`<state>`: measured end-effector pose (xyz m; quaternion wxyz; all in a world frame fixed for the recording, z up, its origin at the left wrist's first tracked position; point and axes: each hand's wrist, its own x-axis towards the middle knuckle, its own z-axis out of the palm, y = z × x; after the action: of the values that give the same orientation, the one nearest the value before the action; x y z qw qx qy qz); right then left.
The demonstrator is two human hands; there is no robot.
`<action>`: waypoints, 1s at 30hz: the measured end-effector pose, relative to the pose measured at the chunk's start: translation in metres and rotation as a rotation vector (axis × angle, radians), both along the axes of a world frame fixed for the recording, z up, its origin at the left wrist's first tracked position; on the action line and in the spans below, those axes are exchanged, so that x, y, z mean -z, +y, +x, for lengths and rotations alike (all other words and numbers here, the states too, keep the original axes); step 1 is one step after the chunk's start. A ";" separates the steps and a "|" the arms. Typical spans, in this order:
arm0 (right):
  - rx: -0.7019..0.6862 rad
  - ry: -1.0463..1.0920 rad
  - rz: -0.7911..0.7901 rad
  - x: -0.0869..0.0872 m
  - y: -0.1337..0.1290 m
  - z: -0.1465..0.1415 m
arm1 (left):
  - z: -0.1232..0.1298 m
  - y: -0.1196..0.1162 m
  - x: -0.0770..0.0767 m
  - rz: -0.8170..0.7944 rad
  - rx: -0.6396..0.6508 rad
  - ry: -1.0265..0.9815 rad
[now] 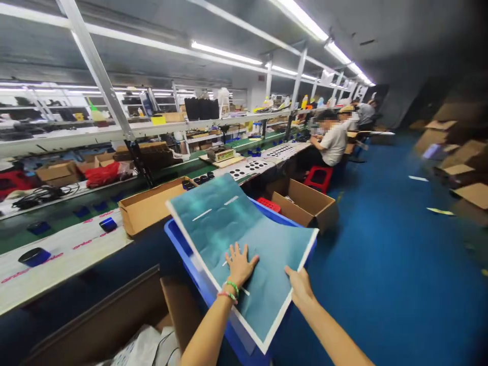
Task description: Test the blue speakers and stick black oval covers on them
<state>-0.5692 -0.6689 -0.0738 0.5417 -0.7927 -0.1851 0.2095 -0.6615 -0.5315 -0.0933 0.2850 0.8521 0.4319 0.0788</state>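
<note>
A large teal sheet (267,244) with a white border and short white slits lies over a blue plastic bin (177,239). Its far corners curl up above the rim, and it hides most of what the bin holds. My left hand (240,264) presses flat on the middle of the sheet, fingers spread, a green and a pink band at the wrist. At the sheet's right edge, my right hand (300,284) pinches the border, thumb on top and the fingers mostly hidden underneath.
An open cardboard box (307,203) stands beyond the bin, and a shallow carton (152,206) sits on the bench. Blue-black rings (35,256) lie on the white bench strip (72,259). Co-workers (331,140) sit farther along. Another box (102,315) is at lower left.
</note>
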 end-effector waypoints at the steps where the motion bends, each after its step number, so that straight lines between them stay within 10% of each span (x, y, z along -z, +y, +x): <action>1: -0.075 0.061 -0.067 0.006 0.006 0.015 | 0.018 0.004 0.012 -0.010 0.020 0.038; 6: -0.591 0.234 -0.418 0.016 0.020 0.069 | 0.068 0.021 0.066 -0.130 0.059 0.220; 13: -1.439 -0.029 -0.733 0.029 0.062 0.179 | 0.074 0.036 0.161 -0.443 -0.060 0.494; 18: -1.602 -0.434 -0.847 0.099 0.137 0.215 | 0.090 0.003 0.209 -0.665 -0.222 0.603; 24: -1.733 -0.684 -0.769 0.204 0.215 0.178 | 0.123 -0.039 0.257 -0.695 -0.247 0.542; 30: -1.612 -0.762 -0.949 0.272 0.230 0.166 | 0.151 -0.050 0.282 -0.571 -0.296 0.383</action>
<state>-0.4031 -0.4390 -0.3460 -0.2280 -0.5791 -0.7237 0.2981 -0.5102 -0.5814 -0.3752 0.4105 0.6660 0.6004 -0.1654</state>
